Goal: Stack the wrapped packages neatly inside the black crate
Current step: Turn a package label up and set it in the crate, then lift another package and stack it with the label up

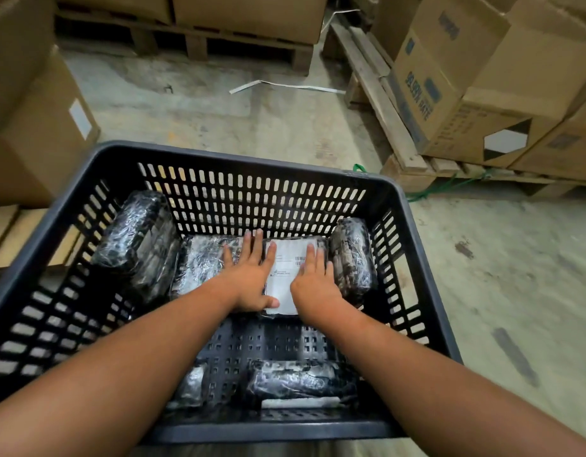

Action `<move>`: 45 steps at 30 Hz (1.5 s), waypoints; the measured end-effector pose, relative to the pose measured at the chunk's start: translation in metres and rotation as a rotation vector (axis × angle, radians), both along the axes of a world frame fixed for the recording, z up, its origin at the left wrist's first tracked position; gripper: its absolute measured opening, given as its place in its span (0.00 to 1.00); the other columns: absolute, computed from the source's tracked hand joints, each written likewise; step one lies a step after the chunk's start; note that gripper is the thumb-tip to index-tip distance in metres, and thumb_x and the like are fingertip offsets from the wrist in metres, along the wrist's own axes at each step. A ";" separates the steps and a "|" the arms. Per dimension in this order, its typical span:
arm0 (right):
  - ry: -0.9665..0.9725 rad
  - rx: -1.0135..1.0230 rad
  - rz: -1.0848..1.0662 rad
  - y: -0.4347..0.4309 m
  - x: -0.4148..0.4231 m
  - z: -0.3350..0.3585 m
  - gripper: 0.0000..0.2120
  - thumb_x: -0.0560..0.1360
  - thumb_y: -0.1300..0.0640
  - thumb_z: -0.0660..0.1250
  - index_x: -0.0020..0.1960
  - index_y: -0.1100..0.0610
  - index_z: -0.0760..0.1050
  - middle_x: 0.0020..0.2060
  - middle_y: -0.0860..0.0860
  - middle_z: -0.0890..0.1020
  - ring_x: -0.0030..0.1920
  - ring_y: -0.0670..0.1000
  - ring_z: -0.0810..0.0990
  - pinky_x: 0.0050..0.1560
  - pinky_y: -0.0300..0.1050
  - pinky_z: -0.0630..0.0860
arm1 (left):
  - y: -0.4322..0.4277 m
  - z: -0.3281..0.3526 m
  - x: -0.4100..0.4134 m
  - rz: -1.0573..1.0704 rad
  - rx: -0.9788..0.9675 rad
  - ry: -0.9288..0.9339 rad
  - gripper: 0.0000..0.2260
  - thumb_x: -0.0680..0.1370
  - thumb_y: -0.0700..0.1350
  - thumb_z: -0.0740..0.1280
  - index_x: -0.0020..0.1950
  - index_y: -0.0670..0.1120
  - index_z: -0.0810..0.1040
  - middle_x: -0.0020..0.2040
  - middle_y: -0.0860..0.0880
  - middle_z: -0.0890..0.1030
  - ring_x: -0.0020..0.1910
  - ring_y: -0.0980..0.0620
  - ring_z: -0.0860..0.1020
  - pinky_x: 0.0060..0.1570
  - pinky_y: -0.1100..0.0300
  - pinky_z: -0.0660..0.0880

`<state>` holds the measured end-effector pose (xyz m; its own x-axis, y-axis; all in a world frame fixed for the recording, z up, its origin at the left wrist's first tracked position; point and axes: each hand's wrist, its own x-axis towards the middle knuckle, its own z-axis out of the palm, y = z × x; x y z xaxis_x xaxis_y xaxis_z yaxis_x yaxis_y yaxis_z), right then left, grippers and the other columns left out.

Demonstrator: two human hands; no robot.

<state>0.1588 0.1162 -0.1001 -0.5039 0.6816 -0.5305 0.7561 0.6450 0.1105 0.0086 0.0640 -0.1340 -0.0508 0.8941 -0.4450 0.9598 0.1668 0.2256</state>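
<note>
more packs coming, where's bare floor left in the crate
Bare crate floor shows mid-crate, between the labelled package under both hands and the near package. The far row is crowded: packages fill it from the left wall to the right wall.

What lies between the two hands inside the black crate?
In the head view, the white label of the flat wrapped package shows between the left hand and right hand.

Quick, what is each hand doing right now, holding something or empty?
Left hand: open, flat, pressing on the labelled package, gripping nothing.
Right hand: open, flat on the same package, gripping nothing.
</note>
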 end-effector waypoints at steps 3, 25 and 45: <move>0.030 -0.072 0.055 0.002 -0.003 0.018 0.34 0.80 0.57 0.71 0.79 0.68 0.59 0.80 0.70 0.44 0.81 0.70 0.47 0.78 0.63 0.57 | 0.003 -0.002 0.000 -0.013 -0.042 -0.018 0.54 0.74 0.65 0.66 0.76 0.47 0.25 0.75 0.44 0.25 0.73 0.39 0.26 0.65 0.29 0.30; -0.047 0.284 -0.141 0.030 0.032 0.087 0.46 0.76 0.34 0.67 0.79 0.63 0.57 0.68 0.64 0.68 0.65 0.62 0.71 0.63 0.55 0.75 | 0.017 -0.002 0.033 -0.241 -0.056 0.046 0.48 0.73 0.66 0.68 0.76 0.66 0.32 0.72 0.45 0.22 0.73 0.37 0.26 0.73 0.33 0.38; 0.920 -0.054 -0.594 0.041 0.060 0.179 0.27 0.69 0.51 0.78 0.67 0.53 0.80 0.64 0.52 0.82 0.54 0.55 0.84 0.47 0.59 0.85 | 0.001 0.092 0.044 -0.077 0.520 -0.644 0.56 0.63 0.73 0.74 0.79 0.65 0.41 0.81 0.60 0.48 0.78 0.63 0.48 0.76 0.56 0.51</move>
<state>0.2186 0.1573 0.0788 -0.3211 0.9340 -0.1568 0.7270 0.1370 -0.6728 0.0524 0.0653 -0.0422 0.1421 0.9842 0.1053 0.6210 -0.1715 0.7648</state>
